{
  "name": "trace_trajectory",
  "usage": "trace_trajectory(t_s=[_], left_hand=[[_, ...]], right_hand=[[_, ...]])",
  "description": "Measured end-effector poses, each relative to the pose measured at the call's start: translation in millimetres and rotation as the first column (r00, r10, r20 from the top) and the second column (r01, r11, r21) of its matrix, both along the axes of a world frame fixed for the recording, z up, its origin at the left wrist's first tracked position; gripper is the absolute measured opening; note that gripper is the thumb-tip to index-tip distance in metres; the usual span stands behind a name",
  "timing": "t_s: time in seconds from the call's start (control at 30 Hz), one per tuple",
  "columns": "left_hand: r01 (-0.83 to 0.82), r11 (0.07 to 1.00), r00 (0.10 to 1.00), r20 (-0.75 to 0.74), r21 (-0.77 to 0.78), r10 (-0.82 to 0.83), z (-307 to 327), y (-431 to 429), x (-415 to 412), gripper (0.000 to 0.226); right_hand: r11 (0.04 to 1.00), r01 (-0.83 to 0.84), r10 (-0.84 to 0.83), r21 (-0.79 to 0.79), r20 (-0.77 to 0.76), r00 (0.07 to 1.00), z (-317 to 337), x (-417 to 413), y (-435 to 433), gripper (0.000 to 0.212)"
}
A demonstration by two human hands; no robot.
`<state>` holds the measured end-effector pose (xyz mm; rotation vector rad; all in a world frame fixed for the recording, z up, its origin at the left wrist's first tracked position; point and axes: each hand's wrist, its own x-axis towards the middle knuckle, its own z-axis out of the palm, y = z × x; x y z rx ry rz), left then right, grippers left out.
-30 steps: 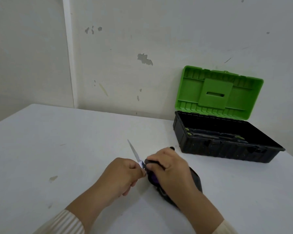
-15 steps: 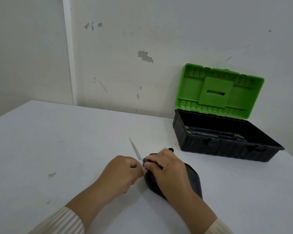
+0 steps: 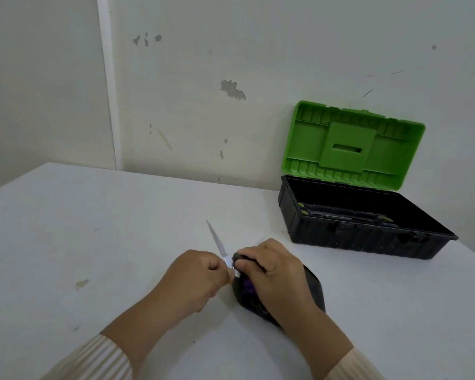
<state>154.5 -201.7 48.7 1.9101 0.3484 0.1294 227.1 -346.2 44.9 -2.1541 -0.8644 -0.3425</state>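
Right, I have both hands low in the middle of my view, over the white table [image 3: 93, 229]. The left hand [image 3: 200, 278] is clenched, with thumb and curled fingers pinching the base of a thin metal blade [image 3: 215, 241]. The blade sticks out past the knuckles and points up and to the left, away from the person, with its tip free above the table. Whether it is a knife, a file or one leg of scissors I cannot tell from here, since its lower end is hidden between the hands.

The right hand [image 3: 274, 272] is curled over the top end of a black pouch [image 3: 314, 283] and grips it. Its fingertips clamp the pouch's left edge, right beside the left thumb. The pouch lies on the table under the right palm and wrist, and its far side shows to the right of that hand. A purple part [image 3: 248, 286] shows at the pouch's left side, just below the right fingers.

A black toolbox [image 3: 340, 237] stands at the right rear of the table, well apart from the hands and close to the wall [image 3: 231, 50]. Its green lid [image 3: 351, 146] is raised and leans back towards the wall. Dark tools [image 3: 340, 212] with pale green ends lie along the bottom of the box.

Cream ribbed sleeves [image 3: 99, 357] cover both forearms at the bottom edge. A small brownish stain [image 3: 81, 283] marks the table left of the left forearm. The wall has several patches of chipped paint.
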Motion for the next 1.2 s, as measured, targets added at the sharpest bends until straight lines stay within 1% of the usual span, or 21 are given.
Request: trace_trajectory(t_s=[0.07, 0.13, 0.23, 0.27, 0.33, 0.4, 0.43, 0.47, 0.53, 0.6, 0.67, 0.7, 0.8, 0.87, 0.9, 0.97, 1.0, 1.03, 1.07, 1.1, 1.2], left_hand=[[-0.001, 1.000, 1.000, -0.004, 0.030, 0.001, -0.1, -0.8, 0.0, 0.031], [-0.003, 1.000, 1.000, -0.010, 0.031, 0.004, -0.7, -0.7, 1.0, 0.031], [-0.001, 1.000, 1.000, -0.013, 0.028, 0.001, -1.2, -1.3, 0.3, 0.034], [0.003, 1.000, 1.000, -0.012, 0.014, -0.003, -0.9, -1.1, 0.0, 0.031], [0.009, 1.000, 1.000, -0.019, -0.019, -0.009, 0.3, -0.5, -1.1, 0.028], [0.022, 0.999, 1.000, -0.019, -0.039, -0.023, 2.1, 0.3, -1.8, 0.028], [0.027, 0.999, 1.000, -0.011, -0.047, -0.028, 3.0, 0.9, -2.0, 0.029], [0.026, 0.998, 1.000, 0.000, -0.054, -0.026, 3.9, 1.6, -2.0, 0.029], [0.010, 0.998, 1.000, 0.011, -0.065, -0.009, 4.8, 4.0, -2.4, 0.027], [-0.008, 0.996, 1.000, 0.008, -0.089, 0.008, 4.6, 6.0, -3.0, 0.025], [-0.015, 0.993, 1.000, 0.002, -0.116, 0.016, 4.2, 7.3, -2.9, 0.021], [-0.017, 0.991, 1.000, -0.005, -0.130, 0.017, 3.5, 7.8, -2.6, 0.020], [-0.046, 0.973, 0.998, -0.043, -0.227, 0.038, 2.3, 10.0, -0.2, 0.018], [-0.101, 0.905, 0.994, -0.075, -0.413, 0.077, 2.3, 12.0, 1.4, 0.014], [-0.126, 0.831, 0.992, -0.088, -0.542, 0.093, 2.0, 13.5, 2.2, 0.012], [-0.148, 0.621, 0.988, -0.093, -0.770, 0.120, 0.4, 13.5, 5.5, 0.010], [-0.144, 0.525, 0.987, -0.082, -0.839, 0.141, -1.3, 10.8, 7.0, 0.010], [-0.139, 0.465, 0.984, -0.068, -0.875, 0.165, -4.3, 6.4, 8.7, 0.009], [-0.137, 0.446, 0.981, -0.058, -0.885, 0.188, -8.7, 0.7, 10.8, 0.009], [-0.132, 0.455, 0.979, -0.043, -0.881, 0.202, -12.5, -5.4, 12.2, 0.009], [-0.097, 0.535, 0.977, 0.022, -0.839, 0.213, -15.8, -17.3, 12.8, 0.018]], right_hand=[[0.998, 0.040, -0.036, 0.050, -0.079, 0.996, -1.0, 8.1, 3.1, 0.010], [0.994, 0.088, -0.083, 0.070, -0.072, 0.994, -1.2, 10.0, 1.7, 0.011], [0.999, -0.030, 0.027, -0.029, -0.081, 0.996, -3.0, 0.0, 3.5, 0.010], [0.999, -0.026, 0.023, -0.025, -0.097, 0.995, -2.4, 1.3, 3.7, 0.010], [0.993, 0.105, -0.099, 0.049, -0.111, 0.989, 0.6, 15.4, -3.6, 0.010], [0.957, 0.266, -0.251, 0.121, -0.124, 0.960, 7.6, 29.7, -16.2, 0.014], [0.942, 0.301, -0.279, 0.149, -0.149, 0.949, 10.1, 32.6, -23.0, 0.017], [0.942, 0.288, -0.256, 0.170, -0.189, 0.948, 12.0, 33.4, -28.8, 0.020], [0.974, 0.149, -0.090, 0.173, -0.307, 0.947, 16.3, 27.4, -33.5, 0.019], [0.998, -0.039, 0.056, 0.048, -0.430, 0.901, 20.6, 16.6, -30.2, 0.010], [0.975, -0.188, 0.116, -0.117, -0.451, 0.885, 21.2, 10.1, -25.2, 0.011], [0.959, -0.226, 0.132, -0.169, -0.438, 0.889, 21.1, 8.8, -22.7, 0.013], [0.955, -0.235, 0.138, -0.182, -0.431, 0.892, 18.9, 10.3, -21.4, 0.019], [0.973, -0.191, 0.118, -0.128, -0.436, 0.892, 16.8, 12.1, -22.5, 0.016], [0.982, -0.164, 0.107, -0.095, -0.438, 0.893, 15.9, 12.8, -22.3, 0.013], [0.993, -0.113, 0.082, -0.047, -0.431, 0.899, 15.1, 13.2, -20.8, 0.010], [0.995, -0.097, 0.072, -0.036, -0.424, 0.903, 15.1, 12.6, -19.8, 0.010], [0.996, -0.088, 0.066, -0.034, -0.412, 0.909, 15.1, 11.6, -18.1, 0.011], [0.995, -0.091, 0.069, -0.037, -0.391, 0.918, 15.1, 9.8, -16.2, 0.011], [0.994, -0.105, 0.083, -0.043, -0.363, 0.928, 14.4, 8.0, -13.6, 0.012], [0.979, -0.183, 0.148, -0.084, -0.316, 0.937, 10.4, 2.8, -6.4, 0.011]])
